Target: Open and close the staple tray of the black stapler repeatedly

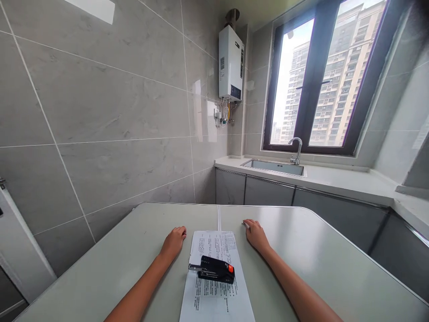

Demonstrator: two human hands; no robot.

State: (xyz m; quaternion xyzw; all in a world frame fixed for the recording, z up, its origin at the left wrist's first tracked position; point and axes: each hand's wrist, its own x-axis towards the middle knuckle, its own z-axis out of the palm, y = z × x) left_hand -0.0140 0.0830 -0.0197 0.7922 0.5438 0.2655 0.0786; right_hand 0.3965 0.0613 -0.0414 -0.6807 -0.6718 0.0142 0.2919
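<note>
A printed sheet of paper (pixel 214 286) lies on the pale green table (pixel 301 259) between my forearms. On the sheet rests a black stapler (pixel 214 269) with a red tip. My left hand (pixel 173 242) lies on the table just left of the paper's top edge, fingers curled under with nothing visible in them. My right hand (pixel 256 233) rests on the table just right of the paper, fingers curled, with a small thin light object showing at the fingertips; I cannot make out what it is.
The grey tiled wall (pixel 100 112) stands close on the left. Beyond the table a white counter (pixel 335 179) holds a steel sink (pixel 275 167) with a tap under a window. A white water heater (pixel 230 62) hangs in the corner.
</note>
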